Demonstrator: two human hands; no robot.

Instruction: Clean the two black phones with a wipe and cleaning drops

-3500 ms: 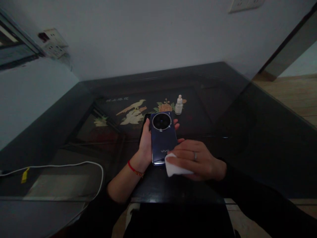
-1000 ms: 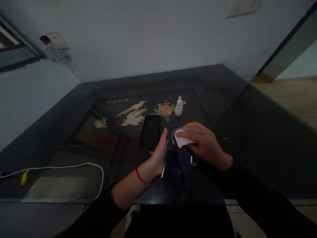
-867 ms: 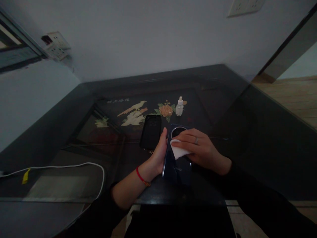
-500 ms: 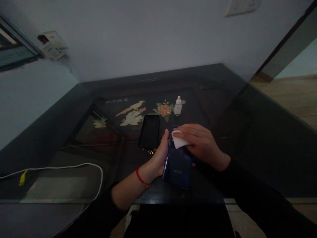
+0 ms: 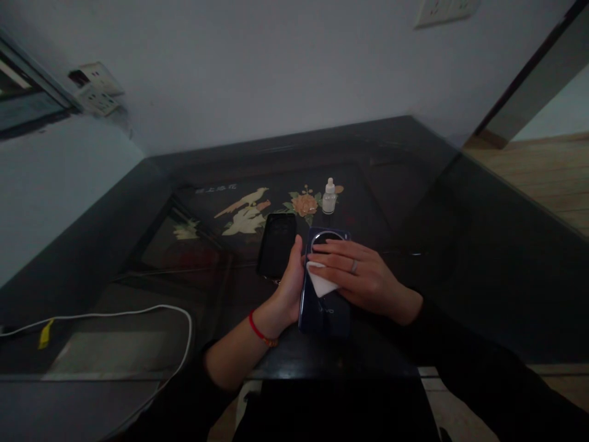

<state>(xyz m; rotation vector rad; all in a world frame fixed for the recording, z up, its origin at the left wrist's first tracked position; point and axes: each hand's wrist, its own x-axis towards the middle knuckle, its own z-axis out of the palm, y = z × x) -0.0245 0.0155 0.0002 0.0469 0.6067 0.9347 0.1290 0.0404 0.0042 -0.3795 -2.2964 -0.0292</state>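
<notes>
A dark blue phone point(image 5: 324, 322) lies back side up in my left hand point(image 5: 292, 285), which grips it along its left edge with the thumb up the side. Its round camera ring shows near the top, partly under my fingers. My right hand point(image 5: 363, 273) presses a white cloth or pad point(image 5: 322, 283) flat on the phone's back, just below the camera ring. Beyond my left thumb a black phone case point(image 5: 277, 245) rests on the table, its inside facing up. A small clear dropper bottle point(image 5: 329, 197) with a white top stands upright behind the phone.
The dark glossy table point(image 5: 442, 245) carries an inlaid bird and flower picture point(image 5: 246, 212). A white cable point(image 5: 119, 312) with a yellow tag point(image 5: 45, 334) runs across the left front. Wall sockets point(image 5: 97, 89) are at the far left; the wall borders the table's back edge.
My right hand has slid the white cloth down and left across the phone's back, uncovering the camera ring. The phone has shifted slightly up and left in my left hand.
</notes>
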